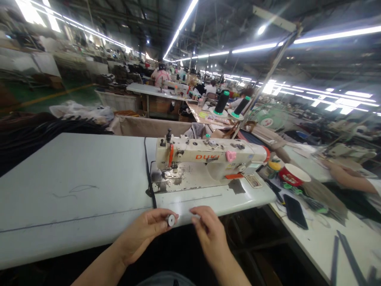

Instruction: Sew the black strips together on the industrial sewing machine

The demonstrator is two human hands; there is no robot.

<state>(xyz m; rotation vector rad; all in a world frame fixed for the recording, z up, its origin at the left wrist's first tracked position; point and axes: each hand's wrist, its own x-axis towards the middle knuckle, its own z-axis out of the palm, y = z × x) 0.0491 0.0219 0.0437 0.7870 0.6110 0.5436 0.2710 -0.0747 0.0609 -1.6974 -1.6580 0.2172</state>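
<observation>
My left hand (145, 228) pinches a small metal bobbin (170, 220) between thumb and fingertips, just over the front edge of the sewing table (113, 230). To its right is my right hand (210, 230), its fingers curled in and its thumb close to them. Whatever those fingertips may hold is too fine to make out. Beyond both hands stands a white sewing machine (211, 157) with orange trim and a pink piece on its front. A dark strap (149, 171) runs across the table left of the needle area.
On the right side table lie a phone (295, 211), a red and white tub (294, 174) and dark strips (351, 254). Thread cones (222, 103) stand behind the machine. Another person's arm (347, 174) reaches in at far right. Dark material (44, 135) is heaped at left.
</observation>
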